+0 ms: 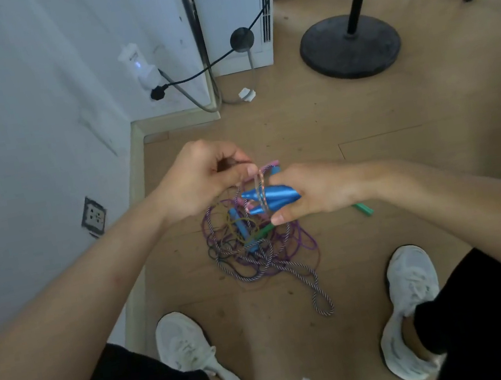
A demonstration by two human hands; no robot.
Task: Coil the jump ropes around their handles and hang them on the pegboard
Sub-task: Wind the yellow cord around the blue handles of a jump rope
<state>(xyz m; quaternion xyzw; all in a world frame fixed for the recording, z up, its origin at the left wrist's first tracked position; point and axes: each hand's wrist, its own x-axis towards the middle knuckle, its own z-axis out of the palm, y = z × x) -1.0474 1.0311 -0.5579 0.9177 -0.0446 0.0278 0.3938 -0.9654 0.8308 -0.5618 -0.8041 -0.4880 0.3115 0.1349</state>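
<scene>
Head view: the right hand (318, 193) grips the blue handles (278, 198) above the tangled rope pile (252, 252) on the floor (346, 122) near the skirting (136, 175). The left hand (198, 181) pinches their clear cord (260, 185), which is wound round them. Slack tension could let turns slide off, or the cord could snag the pile.

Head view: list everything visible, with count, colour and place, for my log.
blue handles: two, shiny blue, held together in the right grip
clear rope: one, transparent, looped over the blue handles, pinched by the left grip
rope pile: several tangled, purple, dark and striped, floor below the hands
green handle: one, green, floor right of the pile
stand base: one, black, floor upper right
white unit: one, white, by the wall at top
wall socket: one, grey, low on left wall
shoes: two, white, bottom of view
left grip: one, bare hand, above the pile
right grip: one, bare hand, beside the left grip
</scene>
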